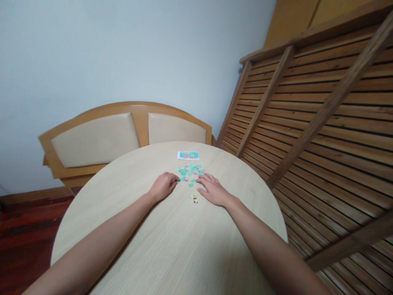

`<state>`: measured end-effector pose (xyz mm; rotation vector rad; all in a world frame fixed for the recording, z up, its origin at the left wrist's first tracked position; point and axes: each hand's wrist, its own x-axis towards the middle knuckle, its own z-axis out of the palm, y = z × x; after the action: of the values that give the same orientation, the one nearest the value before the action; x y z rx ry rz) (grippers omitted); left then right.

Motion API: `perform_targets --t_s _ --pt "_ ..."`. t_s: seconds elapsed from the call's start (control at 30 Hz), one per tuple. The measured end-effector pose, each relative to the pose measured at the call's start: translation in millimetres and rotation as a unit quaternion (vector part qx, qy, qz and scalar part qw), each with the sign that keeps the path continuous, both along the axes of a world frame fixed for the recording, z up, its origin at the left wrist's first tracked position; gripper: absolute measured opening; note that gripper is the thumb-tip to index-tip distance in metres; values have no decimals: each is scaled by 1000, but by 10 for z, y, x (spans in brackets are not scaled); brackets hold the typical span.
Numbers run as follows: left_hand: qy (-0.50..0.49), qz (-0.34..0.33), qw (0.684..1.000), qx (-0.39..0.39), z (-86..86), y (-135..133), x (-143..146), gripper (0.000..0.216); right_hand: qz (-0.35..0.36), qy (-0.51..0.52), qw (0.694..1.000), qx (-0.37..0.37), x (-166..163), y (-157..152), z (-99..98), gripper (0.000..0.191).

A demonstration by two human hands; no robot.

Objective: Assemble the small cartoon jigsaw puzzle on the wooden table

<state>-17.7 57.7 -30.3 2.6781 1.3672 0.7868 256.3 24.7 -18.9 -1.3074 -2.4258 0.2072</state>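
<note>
Several small turquoise puzzle pieces [190, 171] lie scattered on a round pale wooden table [172, 246]. My left hand [163, 185] rests at the left edge of the pile, fingers curled with the tips touching pieces. My right hand [211, 189] lies flat at the right edge, fingers stretched out toward the pieces. A little joined cluster of yellow and pink pieces [194, 198] sits between my hands, nearer to me. Beyond the pile lies a small printed picture card [188, 155].
A wooden headboard with two cream padded panels [98, 137] leans against the pale wall behind the table. A slatted wooden bed frame [322, 119] stands tilted at the right, close to the table's edge. Dark red wooden floor [24, 237] shows at the left.
</note>
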Motion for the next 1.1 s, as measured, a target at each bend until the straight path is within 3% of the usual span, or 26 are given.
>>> perform_targets --t_s 0.27,0.57,0.73,0.93,1.1 --pt "-81 4 996 -39 -115 74 -4 19 43 -25 999 -3 -30 -14 2 40" --pt "-65 -1 996 -55 -64 -8 37 26 20 16 1000 11 -2 -33 68 23" --pt "-115 -19 990 -77 -43 -13 53 27 25 18 999 19 4 -26 51 22" --pt "-215 -54 967 -128 -44 -32 64 21 30 21 999 24 17 -15 32 21" --pt "-349 -65 916 -184 -60 -19 119 23 39 33 998 37 0 -14 38 19"
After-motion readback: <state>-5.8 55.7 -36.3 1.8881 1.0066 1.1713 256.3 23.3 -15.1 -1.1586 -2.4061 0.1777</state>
